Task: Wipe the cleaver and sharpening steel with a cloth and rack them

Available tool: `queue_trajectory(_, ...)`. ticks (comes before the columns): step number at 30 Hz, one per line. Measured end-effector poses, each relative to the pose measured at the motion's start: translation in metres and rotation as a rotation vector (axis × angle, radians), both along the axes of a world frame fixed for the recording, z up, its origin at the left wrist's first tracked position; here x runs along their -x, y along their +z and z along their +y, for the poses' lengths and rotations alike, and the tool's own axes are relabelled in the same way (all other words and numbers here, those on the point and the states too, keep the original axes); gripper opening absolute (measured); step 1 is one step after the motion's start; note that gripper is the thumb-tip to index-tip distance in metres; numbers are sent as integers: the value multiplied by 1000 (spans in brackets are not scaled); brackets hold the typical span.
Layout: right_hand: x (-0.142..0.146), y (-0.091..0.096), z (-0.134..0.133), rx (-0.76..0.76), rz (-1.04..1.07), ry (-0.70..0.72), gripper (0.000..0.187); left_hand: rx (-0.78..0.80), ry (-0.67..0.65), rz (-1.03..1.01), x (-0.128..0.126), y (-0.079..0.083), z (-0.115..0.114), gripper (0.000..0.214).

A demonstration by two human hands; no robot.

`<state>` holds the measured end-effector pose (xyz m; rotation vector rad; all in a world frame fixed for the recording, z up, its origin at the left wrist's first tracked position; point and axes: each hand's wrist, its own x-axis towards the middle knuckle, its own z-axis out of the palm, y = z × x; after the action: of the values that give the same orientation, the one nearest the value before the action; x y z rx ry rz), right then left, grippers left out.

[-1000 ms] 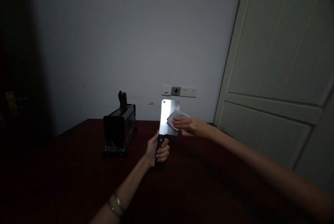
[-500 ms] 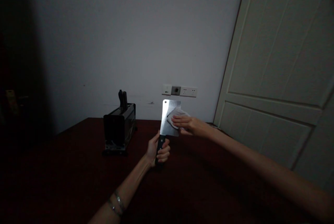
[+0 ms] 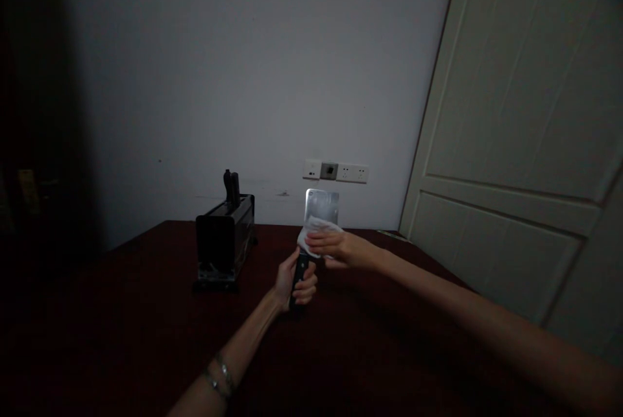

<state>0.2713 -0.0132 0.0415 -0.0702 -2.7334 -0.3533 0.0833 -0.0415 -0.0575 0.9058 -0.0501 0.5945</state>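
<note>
Both hands grip: left hand (image 3: 295, 279) clamps the upright cleaver (image 3: 320, 207), right hand (image 3: 335, 249) presses a cloth (image 3: 311, 230) against it.

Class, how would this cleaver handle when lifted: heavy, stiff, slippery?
The cleaver probably feels top-heavy: its broad blade stands above the left hand. Likely stiff: it looks flat under the cloth the right hand presses. Shiny steel may be slippery.

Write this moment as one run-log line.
left hand: grips black-handled rectangular steel cleaver, blade up | right hand: presses crumpled white cloth low on blade | nearby: black knife block on dark red table
</note>
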Motion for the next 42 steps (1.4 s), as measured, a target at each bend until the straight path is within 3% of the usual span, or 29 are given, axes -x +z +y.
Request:
queue_trajectory(2, -3, 4, 5, 3, 29, -28, 40, 0, -7, 10, 0, 1, 0, 56)
queue_trajectory(7, -15, 23, 20, -38, 268, -262, 37, 12, -17, 40, -2, 0, -2, 55)
queue_trajectory(14, 7, -9, -13, -4, 69, -78, 37, -2, 2, 50, 0, -2, 2, 55)
queue_trajectory(20, 0, 5, -5, 34, 338, -141, 27, -12, -10, 48, 1, -2, 0, 47)
queue_trajectory(25, 13, -6, -13, 114, 422, -130, 16, -23, 128, 175, 2, -5, -2, 25)
queue_trajectory(28, 24, -17, -18, 179, 366, -83, 16, -13, 233, 307, 0, -9, -2, 30)
queue_trajectory(32, 35, -20, -15, 189, 217, -28, 21, 24, 276, 417, -2, -9, -2, 38)
queue_trajectory(42, 29, -4, -10, 178, 210, -133, 38, 30, 358, 317, 8, 2, -3, 38)
